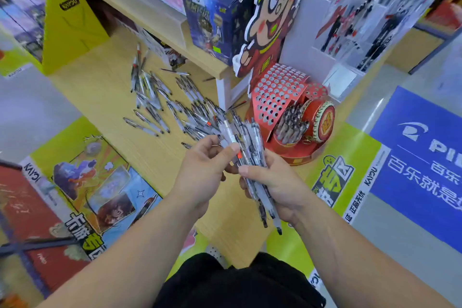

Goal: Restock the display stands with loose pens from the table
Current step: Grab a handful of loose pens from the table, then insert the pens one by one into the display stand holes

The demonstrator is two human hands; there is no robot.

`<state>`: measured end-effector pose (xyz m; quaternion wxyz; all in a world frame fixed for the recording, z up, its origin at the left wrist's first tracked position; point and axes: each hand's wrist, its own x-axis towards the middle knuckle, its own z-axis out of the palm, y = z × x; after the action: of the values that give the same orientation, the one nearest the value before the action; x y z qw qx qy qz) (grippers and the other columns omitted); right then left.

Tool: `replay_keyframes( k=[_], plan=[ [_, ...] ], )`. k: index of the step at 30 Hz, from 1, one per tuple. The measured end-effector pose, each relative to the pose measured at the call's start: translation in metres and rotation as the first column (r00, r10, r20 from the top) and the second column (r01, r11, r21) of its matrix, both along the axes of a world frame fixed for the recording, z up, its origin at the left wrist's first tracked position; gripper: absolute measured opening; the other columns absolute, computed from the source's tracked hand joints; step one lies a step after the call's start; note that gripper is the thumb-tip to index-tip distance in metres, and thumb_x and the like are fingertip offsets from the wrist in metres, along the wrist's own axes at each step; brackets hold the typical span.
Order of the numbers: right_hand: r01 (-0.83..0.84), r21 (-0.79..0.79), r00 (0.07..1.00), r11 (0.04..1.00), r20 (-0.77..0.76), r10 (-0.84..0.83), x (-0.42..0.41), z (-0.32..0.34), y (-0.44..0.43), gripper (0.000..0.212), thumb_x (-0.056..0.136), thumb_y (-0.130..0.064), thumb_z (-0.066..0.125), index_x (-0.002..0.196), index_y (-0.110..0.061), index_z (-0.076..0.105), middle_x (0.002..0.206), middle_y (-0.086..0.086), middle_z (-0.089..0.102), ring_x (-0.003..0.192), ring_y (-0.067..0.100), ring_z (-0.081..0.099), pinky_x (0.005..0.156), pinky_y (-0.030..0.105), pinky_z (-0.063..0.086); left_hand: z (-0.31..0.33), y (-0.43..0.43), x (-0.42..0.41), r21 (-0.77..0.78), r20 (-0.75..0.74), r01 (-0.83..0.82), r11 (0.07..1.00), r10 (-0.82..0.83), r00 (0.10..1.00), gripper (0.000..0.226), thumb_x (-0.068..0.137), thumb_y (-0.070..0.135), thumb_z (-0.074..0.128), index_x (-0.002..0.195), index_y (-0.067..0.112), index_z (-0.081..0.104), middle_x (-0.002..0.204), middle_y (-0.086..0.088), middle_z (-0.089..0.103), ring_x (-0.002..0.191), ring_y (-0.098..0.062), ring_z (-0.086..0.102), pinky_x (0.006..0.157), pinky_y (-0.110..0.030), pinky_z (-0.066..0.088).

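Note:
My right hand grips a bundle of clear pens, their tips sticking out below my palm. My left hand pinches the top of that bundle with thumb and fingers. Both hands hover over the wooden table. Several loose pens lie scattered on the table beyond my hands. The red display stand with rows of holes stands just right of the pile; its lower front cup holds several dark pens. Most holes in the upper panel are vacant.
A cartoon figure cutout rises behind the red stand. A white shelf leg and wooden shelf with boxes stand behind the pens. A clear acrylic pen rack is at right. A yellow box sits at left.

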<state>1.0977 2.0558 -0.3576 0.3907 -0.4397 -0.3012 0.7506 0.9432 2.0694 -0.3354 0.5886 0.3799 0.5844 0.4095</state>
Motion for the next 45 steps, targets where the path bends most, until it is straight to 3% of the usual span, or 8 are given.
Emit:
replay_keyframes(
  k=[7,12,17,22,28,33,42,45],
  plan=[
    [0.101,0.053,0.992,0.993,0.064,-0.104,0.001,0.029,-0.02,0.041,0.08,-0.008,0.075,0.12,-0.01,0.063,0.091,0.015,0.068,0.059,0.02,0.058,0.049,0.03,0.047,0.018,-0.005,0.007,0.111,0.055,0.044,0.993,-0.05,0.997,0.033,0.092,0.017,0.074,0.118,0.028,0.056,0.073,-0.013,0.05,0.058,-0.015,0.055,0.052,-0.018,0.044],
    [0.164,0.131,0.957,0.978,0.218,-0.19,0.016,0.034,-0.031,0.04,0.084,-0.002,0.078,0.119,-0.018,0.068,0.097,0.012,0.07,0.082,0.022,0.063,0.063,0.03,0.053,0.017,-0.01,0.026,0.101,0.085,0.002,0.995,-0.011,0.996,0.036,0.086,0.016,0.081,0.112,0.032,0.063,0.074,-0.002,0.054,0.064,-0.018,0.057,0.056,-0.03,0.047],
    [0.19,0.187,0.953,0.964,0.201,-0.227,0.042,0.039,-0.039,0.051,0.078,-0.003,0.079,0.125,-0.015,0.064,0.111,0.008,0.077,0.103,0.023,0.073,0.082,0.03,0.056,0.03,-0.014,0.059,0.091,0.13,0.009,0.996,-0.02,0.991,0.035,0.087,0.007,0.079,0.115,0.022,0.063,0.065,-0.001,0.051,0.056,-0.016,0.059,0.051,-0.03,0.053],
    [0.197,0.172,0.96,0.965,0.167,-0.226,0.11,0.044,-0.04,0.044,0.086,0.012,0.07,0.124,-0.01,0.062,0.101,0.005,0.079,0.092,0.017,0.076,0.071,0.022,0.056,0.032,-0.016,0.125,0.085,0.119,-0.005,0.996,-0.006,0.993,0.032,0.088,0.007,0.077,0.115,0.017,0.063,0.077,-0.012,0.052,0.055,-0.015,0.057,0.051,-0.031,0.053],
    [0.154,0.231,0.967,0.961,0.163,-0.194,0.217,0.038,-0.033,0.052,0.079,-0.008,0.079,0.127,-0.018,0.064,0.117,0.012,0.075,0.113,0.031,0.07,0.101,0.049,0.053,0.044,-0.013,0.239,0.106,0.057,-0.053,0.993,0.047,0.997,0.031,0.089,-0.001,0.072,0.115,0.016,0.066,0.083,-0.009,0.052,0.051,-0.014,0.053,0.045,-0.027,0.048],
    [0.134,0.253,0.958,0.958,0.214,-0.191,0.293,0.052,-0.028,0.041,0.086,0.001,0.076,0.121,-0.018,0.066,0.108,0.007,0.077,0.103,0.024,0.074,0.092,0.041,0.056,0.057,-0.008,0.315,0.099,0.016,-0.062,0.993,0.06,0.998,0.03,0.088,0.0,0.07,0.113,0.016,0.068,0.084,-0.006,0.058,0.05,-0.017,0.054,0.055,-0.034,0.047],
    [0.133,0.206,0.978,0.969,0.129,-0.162,0.347,0.063,0.001,0.039,0.087,-0.001,0.077,0.12,-0.018,0.067,0.107,0.006,0.077,0.098,0.022,0.073,0.085,0.035,0.055,0.08,0.014,0.368,0.127,0.016,-0.119,0.985,0.118,0.993,0.027,0.089,-0.006,0.061,0.107,0.013,0.066,0.087,-0.006,0.061,0.05,-0.013,0.055,0.045,-0.025,0.045],
    [0.142,0.137,0.987,0.98,0.051,-0.15,0.352,0.07,0.021,0.034,0.086,-0.004,0.077,0.116,-0.017,0.068,0.087,0.003,0.071,0.071,0.017,0.066,0.066,0.032,0.052,0.081,0.035,0.372,0.147,0.046,-0.137,0.98,0.132,0.99,0.029,0.09,-0.006,0.059,0.114,0.011,0.064,0.088,-0.009,0.062,0.054,-0.012,0.057,0.048,-0.024,0.047]
  ],
)
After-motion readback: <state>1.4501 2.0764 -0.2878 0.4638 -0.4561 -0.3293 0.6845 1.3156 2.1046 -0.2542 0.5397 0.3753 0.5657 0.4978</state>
